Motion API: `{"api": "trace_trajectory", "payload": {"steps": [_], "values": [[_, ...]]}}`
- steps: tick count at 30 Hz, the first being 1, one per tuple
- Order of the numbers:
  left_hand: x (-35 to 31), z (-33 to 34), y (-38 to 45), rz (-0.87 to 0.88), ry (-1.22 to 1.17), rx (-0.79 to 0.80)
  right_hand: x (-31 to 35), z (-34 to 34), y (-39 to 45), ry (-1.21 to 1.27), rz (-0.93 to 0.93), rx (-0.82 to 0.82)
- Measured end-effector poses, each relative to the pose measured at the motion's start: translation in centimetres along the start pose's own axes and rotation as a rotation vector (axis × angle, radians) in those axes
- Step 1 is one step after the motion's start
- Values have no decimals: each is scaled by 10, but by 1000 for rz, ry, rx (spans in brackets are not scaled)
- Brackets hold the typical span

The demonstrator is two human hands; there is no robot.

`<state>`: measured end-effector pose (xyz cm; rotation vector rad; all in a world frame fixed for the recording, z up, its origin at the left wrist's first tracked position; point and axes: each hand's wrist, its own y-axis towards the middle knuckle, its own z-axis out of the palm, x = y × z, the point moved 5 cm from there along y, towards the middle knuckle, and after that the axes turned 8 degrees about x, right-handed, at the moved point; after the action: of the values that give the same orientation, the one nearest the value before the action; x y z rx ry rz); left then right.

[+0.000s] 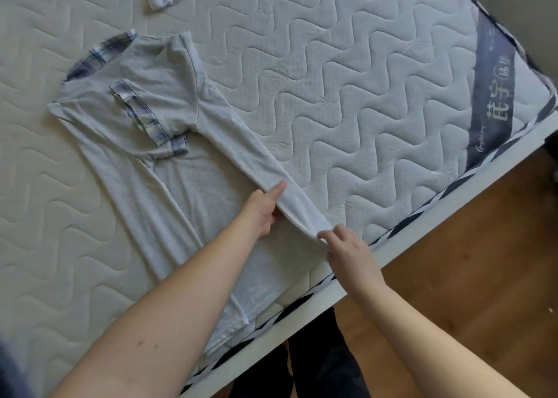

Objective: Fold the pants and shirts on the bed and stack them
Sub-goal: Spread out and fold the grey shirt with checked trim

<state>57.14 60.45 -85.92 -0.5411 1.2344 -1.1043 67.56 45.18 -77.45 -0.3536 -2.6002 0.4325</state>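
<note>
Both hands hold one sleeve of the grey shirt [169, 168].
Left hand [265, 209] grips mid-sleeve, right hand [347, 246] pinches the cuff; light, limp cloth, probably best held at seams.

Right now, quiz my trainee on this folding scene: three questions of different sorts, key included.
1. True or false: the light grey long-sleeved shirt with plaid collar is already folded into a neat square.
2. Which part does the right hand pinch: A) collar B) sleeve cuff C) hem?
3. Fill in: the left hand grips the shirt's ____.

Key: 1 false, it lies spread on the white quilted mattress; 2 B; 3 sleeve.
</note>
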Motion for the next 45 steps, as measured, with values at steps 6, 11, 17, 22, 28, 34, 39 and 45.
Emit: {"api": "trace_trajectory", "payload": {"steps": [6,11,17,22,28,34,39,45], "values": [[49,0,-22,-91,89,60,11,23,-15,109,52,-154],[71,-14,-38,-73,9,30,-21,58,-26,240,401,53],[80,-20,-35,-8,64,22,-28,61,-10,421,370,-15],[94,-18,-35,39,169,-51,-36,51,-9,435,292,-90],[107,-21,-50,47,272,-301,-53,52,-18,564,465,56],[112,-16,-57,-41,421,-191,-68,50,-17,511,580,196],[113,-17,-61,-57,655,-224,-56,41,-2,645,524,60],[121,-19,-74,-61,624,-217,-42,56,22,498,443,299]]}}
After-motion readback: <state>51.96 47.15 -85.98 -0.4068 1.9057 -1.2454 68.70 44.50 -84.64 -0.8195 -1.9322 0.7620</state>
